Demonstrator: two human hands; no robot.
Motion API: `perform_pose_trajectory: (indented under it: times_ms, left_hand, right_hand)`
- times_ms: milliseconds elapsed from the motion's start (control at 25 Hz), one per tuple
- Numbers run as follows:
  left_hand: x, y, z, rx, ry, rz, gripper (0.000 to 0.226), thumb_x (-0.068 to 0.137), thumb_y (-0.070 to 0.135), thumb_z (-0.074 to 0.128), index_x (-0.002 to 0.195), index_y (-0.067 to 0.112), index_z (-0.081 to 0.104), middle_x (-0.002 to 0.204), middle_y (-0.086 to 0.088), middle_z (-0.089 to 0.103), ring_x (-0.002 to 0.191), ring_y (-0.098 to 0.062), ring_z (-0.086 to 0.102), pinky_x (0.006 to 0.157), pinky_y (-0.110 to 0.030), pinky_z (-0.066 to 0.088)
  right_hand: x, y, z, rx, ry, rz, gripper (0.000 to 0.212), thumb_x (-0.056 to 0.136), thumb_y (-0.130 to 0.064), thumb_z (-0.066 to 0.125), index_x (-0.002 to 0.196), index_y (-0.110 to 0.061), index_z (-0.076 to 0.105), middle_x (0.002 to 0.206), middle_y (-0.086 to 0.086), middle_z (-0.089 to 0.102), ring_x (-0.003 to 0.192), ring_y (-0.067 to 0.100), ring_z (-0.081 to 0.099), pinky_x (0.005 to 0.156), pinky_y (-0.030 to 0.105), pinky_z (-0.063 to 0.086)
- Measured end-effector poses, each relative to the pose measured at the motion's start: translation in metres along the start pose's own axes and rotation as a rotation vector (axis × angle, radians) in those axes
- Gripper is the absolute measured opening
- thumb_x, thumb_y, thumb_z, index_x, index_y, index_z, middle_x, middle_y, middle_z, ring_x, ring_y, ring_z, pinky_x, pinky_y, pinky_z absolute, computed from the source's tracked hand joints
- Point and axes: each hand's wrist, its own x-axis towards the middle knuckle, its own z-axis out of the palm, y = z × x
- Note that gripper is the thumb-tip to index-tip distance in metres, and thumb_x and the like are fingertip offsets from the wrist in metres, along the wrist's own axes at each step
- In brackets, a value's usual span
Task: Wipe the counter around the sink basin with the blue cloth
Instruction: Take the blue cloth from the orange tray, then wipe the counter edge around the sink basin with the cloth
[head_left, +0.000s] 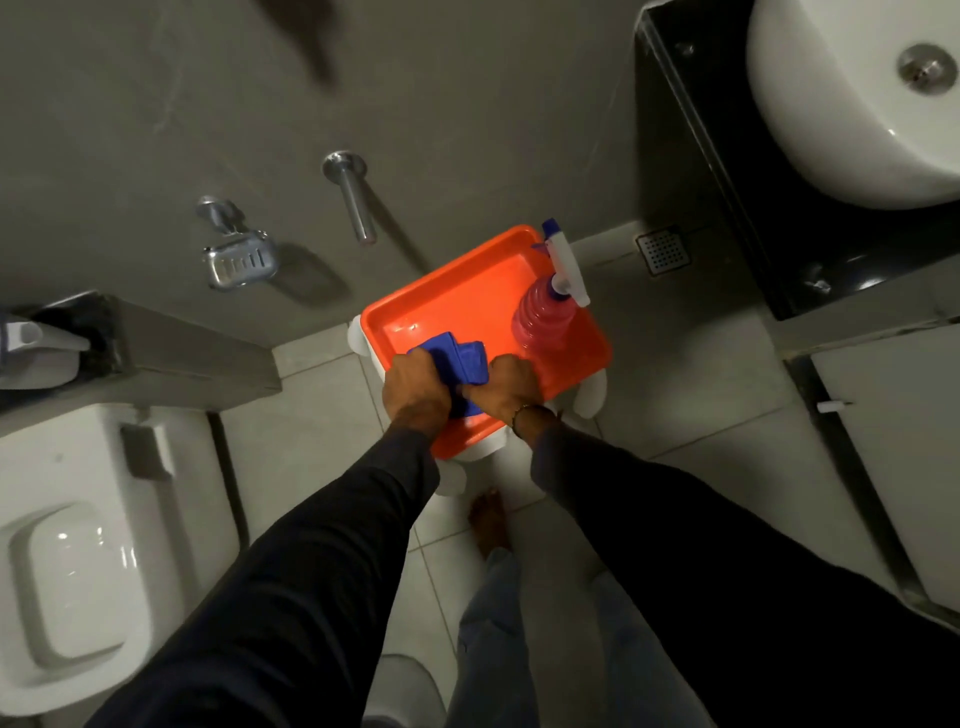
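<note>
Grey tiled floor (322, 395), black counter (727, 171), white basin (841, 119)

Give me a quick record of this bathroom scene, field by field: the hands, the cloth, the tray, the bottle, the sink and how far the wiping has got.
left hand: gripping the blue cloth
right hand: also gripping the cloth
cloth: bunched, over the near part of the orange tray
tray: on a white stool, beside the wall
spray bottle: pink, upright in the tray's right side
sink basin: white, on the black counter, upper right
wiping: not begun; cloth is away from the counter
</note>
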Motion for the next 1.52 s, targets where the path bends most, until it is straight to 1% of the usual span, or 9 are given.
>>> perform_pose_trajectory:
  times_ms: [160, 440, 600, 680, 840, 1000, 1240, 1400, 1520]
  left_hand:
    - [0.009, 0.000, 0.012, -0.056, -0.021, -0.040, 0.034, 0.090, 0.012, 0.064, 0.121, 0.001, 0.056, 0.120, -0.021, 0.065, 0.110, -0.041, 0.065, 0.093, -0.049, 0.054]
    - [-0.013, -0.016, -0.003, -0.613, -0.020, -0.227, 0.032, 0.075, 0.009, 0.078, 0.102, 0.010, 0.060, 0.099, -0.008, 0.065, 0.093, -0.031, 0.064, 0.083, -0.036, 0.055]
    - [-0.061, 0.009, -0.016, -1.016, -0.051, -0.284, 0.029, 0.076, 0.002, 0.081, 0.087, 0.018, 0.060, 0.080, 0.001, 0.067, 0.085, -0.024, 0.065, 0.073, -0.028, 0.055]
    - [-0.083, 0.026, -0.016, -1.141, -0.109, -0.282, 0.028, 0.080, -0.005, 0.076, 0.087, 0.016, 0.059, 0.084, -0.008, 0.069, 0.084, -0.025, 0.064, 0.064, -0.024, 0.057]
    - [-0.137, 0.083, -0.012, -1.286, -0.277, -0.240, 0.034, 0.086, -0.006, 0.068, 0.113, 0.012, 0.057, 0.103, -0.020, 0.068, 0.083, -0.028, 0.066, 0.076, -0.037, 0.057]
    - [-0.178, 0.157, -0.006, -1.333, -0.395, -0.138, 0.034, 0.087, -0.009, 0.063, 0.112, 0.013, 0.058, 0.095, -0.015, 0.068, 0.068, -0.022, 0.069, 0.056, -0.028, 0.057]
    - [-0.194, 0.277, 0.000, -1.230, -0.300, 0.038, 0.022, 0.085, -0.015, 0.061, 0.095, 0.004, 0.062, 0.090, -0.021, 0.065, 0.079, -0.027, 0.064, 0.067, -0.029, 0.057]
    - [-0.173, 0.318, 0.009, -1.079, -0.228, 0.076, 0.020, 0.081, -0.015, 0.066, 0.096, -0.003, 0.069, 0.093, -0.021, 0.067, 0.077, -0.026, 0.064, 0.068, -0.030, 0.055]
    - [-0.146, 0.337, 0.019, -0.983, -0.199, 0.046, 0.022, 0.080, -0.011, 0.069, 0.101, -0.003, 0.073, 0.101, -0.019, 0.074, 0.093, -0.031, 0.070, 0.089, -0.041, 0.060]
  right_hand:
    - [0.015, 0.001, 0.012, 0.067, 0.028, 0.060, 0.029, 0.073, -0.033, 0.084, 0.076, -0.010, 0.066, 0.088, 0.014, 0.070, 0.084, 0.033, 0.066, 0.066, 0.029, 0.039]
    - [-0.017, 0.002, -0.022, 0.258, -0.047, 0.146, 0.051, 0.076, -0.029, 0.087, 0.048, -0.017, 0.046, 0.050, -0.008, 0.044, 0.050, 0.012, 0.044, 0.056, 0.026, 0.035]
    - [-0.070, 0.027, -0.069, 0.480, -0.054, 0.137, 0.055, 0.076, -0.020, 0.087, 0.051, -0.018, 0.038, 0.056, -0.001, 0.036, 0.052, 0.013, 0.032, 0.044, 0.022, 0.026]
    - [-0.091, 0.043, -0.094, 0.548, -0.106, 0.128, 0.034, 0.079, -0.019, 0.084, 0.065, -0.014, 0.054, 0.067, 0.004, 0.046, 0.058, 0.014, 0.039, 0.041, 0.018, 0.026]
    - [-0.135, 0.084, -0.168, 0.588, -0.153, 0.133, 0.009, 0.085, -0.022, 0.078, 0.084, -0.016, 0.071, 0.071, -0.003, 0.060, 0.061, 0.010, 0.046, 0.050, 0.023, 0.027]
    - [-0.162, 0.128, -0.249, 0.599, -0.081, 0.120, 0.005, 0.088, -0.023, 0.076, 0.086, -0.022, 0.072, 0.074, -0.009, 0.069, 0.065, 0.006, 0.057, 0.057, 0.022, 0.037]
    - [-0.155, 0.174, -0.340, 0.625, 0.161, 0.144, 0.014, 0.085, -0.017, 0.079, 0.097, -0.011, 0.075, 0.075, -0.005, 0.070, 0.058, 0.002, 0.059, 0.041, 0.010, 0.040]
    - [-0.125, 0.188, -0.355, 0.684, 0.243, 0.177, 0.019, 0.085, -0.010, 0.079, 0.102, -0.002, 0.075, 0.101, 0.015, 0.078, 0.082, 0.022, 0.072, 0.074, 0.031, 0.059]
    - [-0.093, 0.188, -0.360, 0.703, 0.304, 0.212, 0.023, 0.086, -0.007, 0.078, 0.107, -0.001, 0.076, 0.107, 0.016, 0.077, 0.090, 0.026, 0.072, 0.087, 0.037, 0.060]
